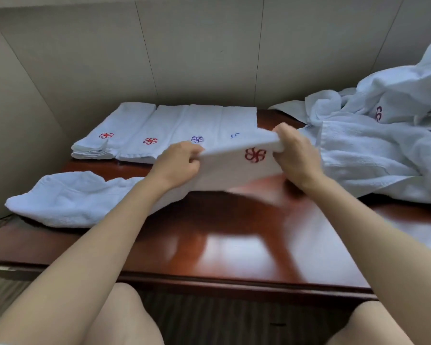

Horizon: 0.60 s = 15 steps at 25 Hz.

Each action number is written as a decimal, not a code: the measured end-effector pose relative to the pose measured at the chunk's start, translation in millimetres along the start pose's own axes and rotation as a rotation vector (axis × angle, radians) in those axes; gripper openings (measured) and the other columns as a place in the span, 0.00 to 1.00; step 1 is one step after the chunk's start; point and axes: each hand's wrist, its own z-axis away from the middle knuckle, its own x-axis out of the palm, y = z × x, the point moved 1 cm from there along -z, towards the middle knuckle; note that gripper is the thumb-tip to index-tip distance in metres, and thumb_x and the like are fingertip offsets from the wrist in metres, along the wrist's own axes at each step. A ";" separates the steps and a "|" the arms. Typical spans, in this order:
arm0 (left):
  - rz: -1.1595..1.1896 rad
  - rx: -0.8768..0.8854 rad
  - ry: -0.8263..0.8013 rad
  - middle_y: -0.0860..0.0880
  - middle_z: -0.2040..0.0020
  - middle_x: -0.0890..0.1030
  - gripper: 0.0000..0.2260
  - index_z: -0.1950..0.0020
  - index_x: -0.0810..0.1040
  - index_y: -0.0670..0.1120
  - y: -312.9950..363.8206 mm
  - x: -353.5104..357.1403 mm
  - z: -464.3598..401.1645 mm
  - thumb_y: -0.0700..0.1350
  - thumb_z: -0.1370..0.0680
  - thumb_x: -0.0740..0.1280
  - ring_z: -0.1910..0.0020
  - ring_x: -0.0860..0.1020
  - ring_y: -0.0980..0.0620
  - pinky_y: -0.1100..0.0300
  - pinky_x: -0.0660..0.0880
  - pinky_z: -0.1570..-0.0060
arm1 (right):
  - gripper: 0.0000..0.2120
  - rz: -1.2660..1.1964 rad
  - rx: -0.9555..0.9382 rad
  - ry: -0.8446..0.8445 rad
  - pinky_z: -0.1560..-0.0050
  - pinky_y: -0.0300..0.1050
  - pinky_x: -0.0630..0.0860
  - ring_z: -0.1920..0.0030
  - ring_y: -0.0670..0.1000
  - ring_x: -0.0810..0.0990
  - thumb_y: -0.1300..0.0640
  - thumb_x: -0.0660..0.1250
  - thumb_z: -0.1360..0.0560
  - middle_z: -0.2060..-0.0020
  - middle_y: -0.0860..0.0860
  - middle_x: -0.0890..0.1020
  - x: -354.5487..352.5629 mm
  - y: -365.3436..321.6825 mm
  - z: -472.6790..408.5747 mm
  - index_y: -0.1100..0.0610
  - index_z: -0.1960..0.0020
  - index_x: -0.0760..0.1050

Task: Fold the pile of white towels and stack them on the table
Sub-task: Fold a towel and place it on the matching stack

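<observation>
White terry towel point(237, 168), folded flat, red flower emblem; left hand point(177, 163), right hand point(296, 155) grip pinching its ends.

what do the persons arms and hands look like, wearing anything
Both forearms are bare right up to the bottom edge of the picture, no sleeves in view. The left hand and right hand wear no gloves, and no watch, bracelet or ring shows. Motion blur hides finer detail.

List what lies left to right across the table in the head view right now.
Loose towel → left hand → held folded towel → right hand → unfolded towel pile. The folded row behind overlaps, so it is left out.
</observation>
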 end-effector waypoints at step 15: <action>-0.055 -0.101 -0.419 0.48 0.31 0.70 0.20 0.28 0.68 0.49 -7.2 39.4 15.8 0.47 0.21 0.63 0.32 0.68 0.50 0.57 0.66 0.35 | 0.17 -0.027 0.224 -0.516 0.42 0.42 0.66 0.36 0.54 0.73 0.51 0.61 0.21 0.34 0.52 0.73 15.2 33.7 47.8 0.56 0.34 0.72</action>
